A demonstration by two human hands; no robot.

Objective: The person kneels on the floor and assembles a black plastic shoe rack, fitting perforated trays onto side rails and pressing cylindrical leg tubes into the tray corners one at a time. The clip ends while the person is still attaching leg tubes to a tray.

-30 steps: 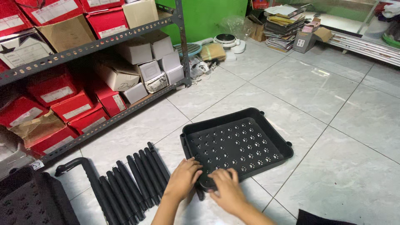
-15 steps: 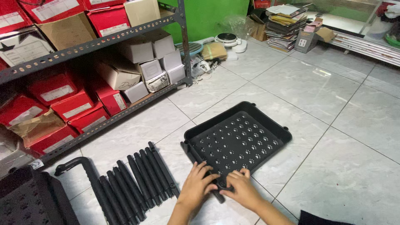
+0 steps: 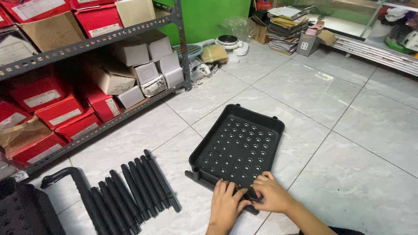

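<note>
black rectangular plastic tray (image 3: 238,150), flat on pale floor tiles, base perforated (paw-shaped holes), raised rim

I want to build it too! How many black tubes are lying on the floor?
About 8 black tubes, side by side left of the black tray; the bottom edge cuts some off, so more may be hidden.

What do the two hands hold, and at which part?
Both the left hand and right hand press on the black perforated tray at its near edge.
</note>
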